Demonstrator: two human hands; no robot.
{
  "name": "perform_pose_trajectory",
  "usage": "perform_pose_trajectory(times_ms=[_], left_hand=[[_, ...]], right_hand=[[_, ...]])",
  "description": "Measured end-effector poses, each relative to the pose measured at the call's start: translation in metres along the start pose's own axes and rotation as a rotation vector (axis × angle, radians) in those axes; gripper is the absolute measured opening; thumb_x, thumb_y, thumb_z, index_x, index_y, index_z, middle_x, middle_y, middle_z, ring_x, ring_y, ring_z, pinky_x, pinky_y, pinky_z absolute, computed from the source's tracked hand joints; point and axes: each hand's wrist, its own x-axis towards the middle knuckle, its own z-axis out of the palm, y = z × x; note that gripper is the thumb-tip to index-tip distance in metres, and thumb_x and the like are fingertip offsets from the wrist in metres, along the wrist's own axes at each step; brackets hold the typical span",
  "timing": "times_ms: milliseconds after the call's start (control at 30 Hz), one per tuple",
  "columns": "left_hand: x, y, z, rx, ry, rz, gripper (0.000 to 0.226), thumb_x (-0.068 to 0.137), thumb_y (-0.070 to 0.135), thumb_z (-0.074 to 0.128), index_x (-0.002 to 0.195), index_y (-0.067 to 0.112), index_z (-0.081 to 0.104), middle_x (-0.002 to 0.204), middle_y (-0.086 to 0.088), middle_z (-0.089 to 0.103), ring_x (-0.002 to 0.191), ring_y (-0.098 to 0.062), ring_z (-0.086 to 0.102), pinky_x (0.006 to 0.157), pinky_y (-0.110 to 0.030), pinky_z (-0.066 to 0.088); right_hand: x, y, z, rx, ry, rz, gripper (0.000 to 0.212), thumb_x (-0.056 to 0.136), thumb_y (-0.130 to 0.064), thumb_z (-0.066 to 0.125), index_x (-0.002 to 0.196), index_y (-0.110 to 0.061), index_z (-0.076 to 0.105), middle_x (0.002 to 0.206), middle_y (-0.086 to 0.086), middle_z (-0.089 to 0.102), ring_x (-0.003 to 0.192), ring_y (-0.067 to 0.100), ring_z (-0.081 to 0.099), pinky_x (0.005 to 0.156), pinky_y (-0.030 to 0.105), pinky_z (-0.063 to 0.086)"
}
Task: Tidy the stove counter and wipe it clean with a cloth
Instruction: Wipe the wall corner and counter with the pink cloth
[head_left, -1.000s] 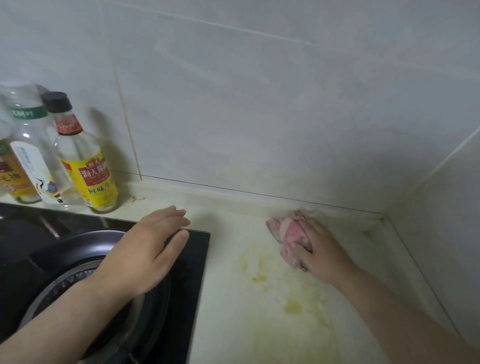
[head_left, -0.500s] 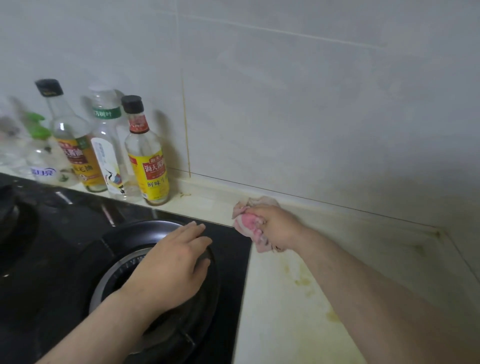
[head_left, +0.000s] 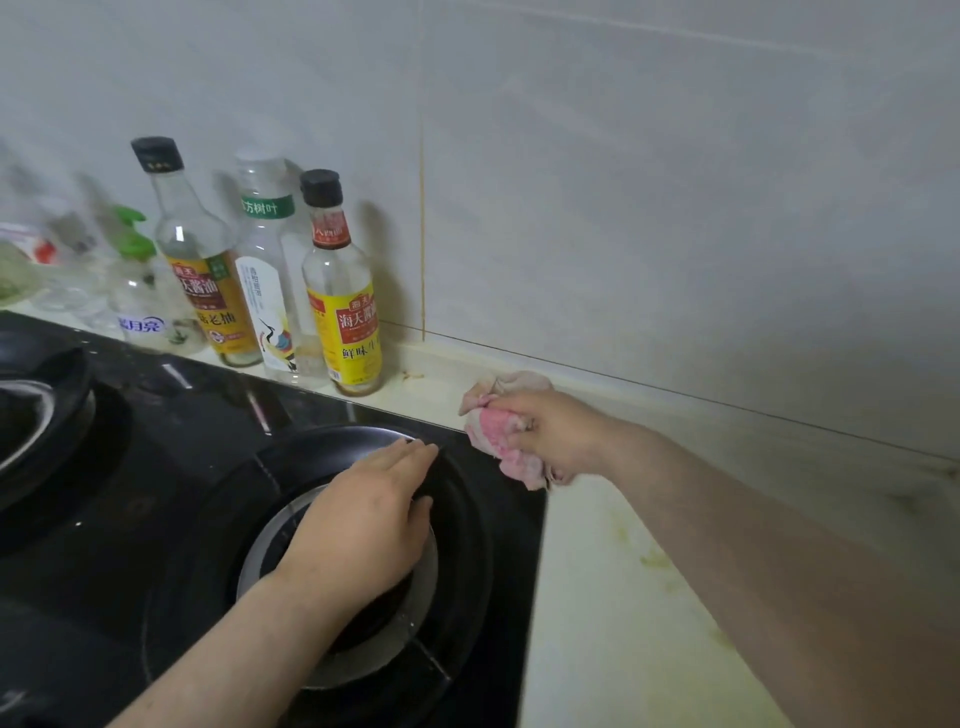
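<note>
My right hand (head_left: 558, 434) grips a crumpled pink and white cloth (head_left: 493, 431) at the back right corner of the black glass stove (head_left: 156, 493), where the stove meets the cream counter (head_left: 623, 597). Yellowish stains mark the counter to the right of the stove. Palm down, my left hand (head_left: 363, 525) rests on the right burner (head_left: 457, 545) with its fingers together and holds nothing.
Several sauce and vinegar bottles (head_left: 340, 291) stand in a row along the tiled wall behind the stove, with a green-capped spray bottle (head_left: 137, 280) further left. A second burner (head_left: 31, 415) lies at the left edge. The wall meets the counter close behind the cloth.
My right hand has swept the cloth leftward along the back of the counter, from the stained patch to the stove's corner. My left hand stays on the right burner while the view pans left.
</note>
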Motion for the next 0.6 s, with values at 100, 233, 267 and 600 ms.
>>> perform_pose_trajectory(times_ms=[100,233,267,600], left_hand=[[0.006,-0.014,-0.002,0.021,0.045,0.044,0.036,0.079,0.016,0.071,0.115,0.018,0.07,0.113,0.004,0.07,0.104,-0.02,0.065,0.089,-0.032,0.05],[0.005,-0.027,-0.009,0.037,0.018,0.096,0.032,0.083,0.027,0.053,0.107,0.021,0.074,0.105,0.007,0.073,0.097,-0.017,0.068,0.085,-0.031,0.055],[0.003,-0.03,-0.009,0.039,0.001,0.097,0.037,0.085,0.03,0.045,0.106,0.022,0.074,0.105,0.007,0.072,0.097,-0.016,0.067,0.085,-0.031,0.056],[0.009,-0.039,-0.006,0.078,-0.131,0.142,0.032,0.095,0.032,0.035,0.112,0.029,0.062,0.122,0.014,0.053,0.119,-0.011,0.046,0.1,-0.031,0.041]], right_hand=[[-0.004,-0.003,0.0,-0.399,0.156,-0.151,0.045,0.09,0.009,0.051,0.116,-0.024,0.066,0.092,-0.014,0.062,0.074,0.025,0.068,0.06,0.044,0.057],[0.023,-0.004,0.013,-0.653,0.205,-0.152,0.044,0.091,-0.004,0.058,0.129,-0.026,0.06,0.127,-0.02,0.06,0.108,0.02,0.062,0.092,0.03,0.043],[0.03,-0.006,0.02,-0.525,0.207,-0.147,0.042,0.09,0.001,0.056,0.123,-0.025,0.064,0.113,-0.026,0.063,0.091,0.018,0.066,0.083,0.035,0.05],[0.118,-0.02,0.054,-0.67,0.23,-0.219,0.055,0.083,-0.013,0.074,0.135,-0.022,0.058,0.148,0.003,0.037,0.135,0.02,0.037,0.115,0.035,0.033]])
